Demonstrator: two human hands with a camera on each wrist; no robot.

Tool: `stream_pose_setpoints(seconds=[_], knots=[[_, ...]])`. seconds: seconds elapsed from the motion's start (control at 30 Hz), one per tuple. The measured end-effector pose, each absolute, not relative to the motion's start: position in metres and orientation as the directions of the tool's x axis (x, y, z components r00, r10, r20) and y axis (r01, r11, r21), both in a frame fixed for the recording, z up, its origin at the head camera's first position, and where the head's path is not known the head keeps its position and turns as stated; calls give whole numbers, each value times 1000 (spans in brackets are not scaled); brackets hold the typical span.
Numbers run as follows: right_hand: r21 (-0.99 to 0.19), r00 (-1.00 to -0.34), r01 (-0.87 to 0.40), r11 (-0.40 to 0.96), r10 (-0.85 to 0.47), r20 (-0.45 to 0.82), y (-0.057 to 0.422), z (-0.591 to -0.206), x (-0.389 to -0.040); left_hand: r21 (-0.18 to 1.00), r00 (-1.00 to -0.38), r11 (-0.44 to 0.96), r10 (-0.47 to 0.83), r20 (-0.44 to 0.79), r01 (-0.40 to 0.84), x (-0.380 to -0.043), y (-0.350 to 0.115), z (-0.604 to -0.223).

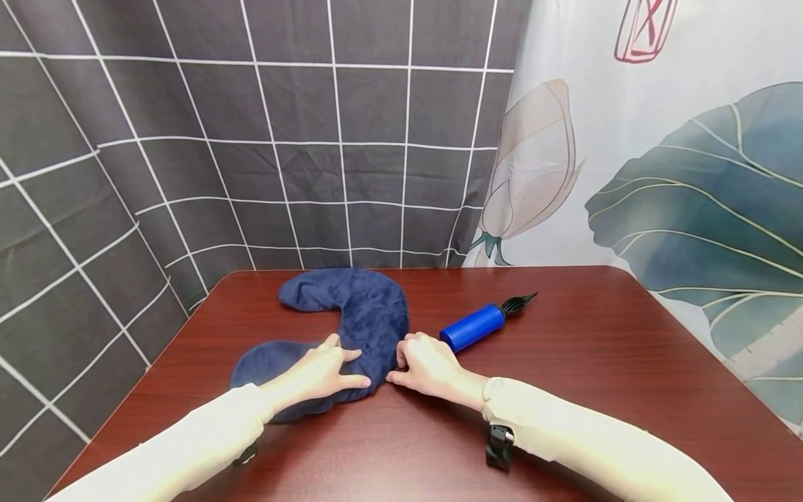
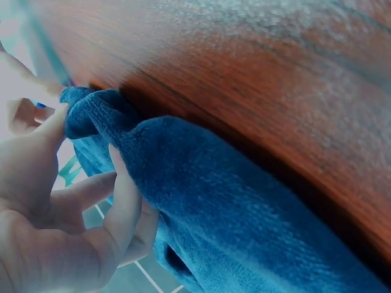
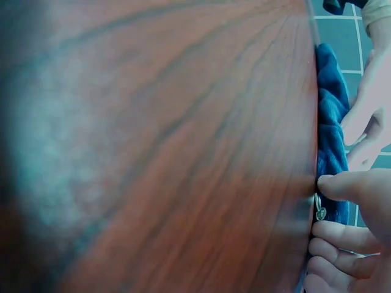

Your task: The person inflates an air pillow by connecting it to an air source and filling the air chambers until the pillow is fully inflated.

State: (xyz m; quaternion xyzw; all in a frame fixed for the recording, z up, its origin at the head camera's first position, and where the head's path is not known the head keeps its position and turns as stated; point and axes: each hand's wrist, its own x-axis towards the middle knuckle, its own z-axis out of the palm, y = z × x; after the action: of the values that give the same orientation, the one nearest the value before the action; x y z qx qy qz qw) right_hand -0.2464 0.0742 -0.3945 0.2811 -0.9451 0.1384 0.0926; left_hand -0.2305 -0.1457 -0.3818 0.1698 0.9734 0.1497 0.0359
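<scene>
A navy plush U-shaped neck pillow (image 1: pixel 375 307) lies on the table, its opening facing left. My left hand (image 1: pixel 316 369) rests on its near arm with thumb and forefinger spread; in the left wrist view the fingers (image 2: pixel 125 201) lie against the soft cover, which bunches into a fold by the thumb. At the pillow's right edge, my right hand (image 1: pixel 429 362) grips the border with curled fingers. Between the right thumb and forefinger, the right wrist view shows a small shiny piece, like a zipper pull (image 3: pixel 319 210), at the edge.
Just beyond my right hand lies a blue hand pump (image 1: pixel 472 328) with a black ribbed nozzle (image 1: pixel 517 304) pointing to the back right. The reddish-brown wooden table (image 1: pixel 564 348) ends at a dark gridded curtain (image 1: pixel 370 167) and a white floral one (image 1: pixel 590 230).
</scene>
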Motion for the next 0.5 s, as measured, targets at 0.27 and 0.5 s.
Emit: stream_pose_setpoints(seconds=[0.27, 0.5], knots=[[-292, -841, -541, 789, -498, 213, 75, -393, -251, 298, -931, 889, 366, -9, 347, -231, -147, -383], [-360, -846, -534, 765, -479, 235, 75, -395, -254, 309, -930, 886, 367, -14, 345, -229, -147, -382]])
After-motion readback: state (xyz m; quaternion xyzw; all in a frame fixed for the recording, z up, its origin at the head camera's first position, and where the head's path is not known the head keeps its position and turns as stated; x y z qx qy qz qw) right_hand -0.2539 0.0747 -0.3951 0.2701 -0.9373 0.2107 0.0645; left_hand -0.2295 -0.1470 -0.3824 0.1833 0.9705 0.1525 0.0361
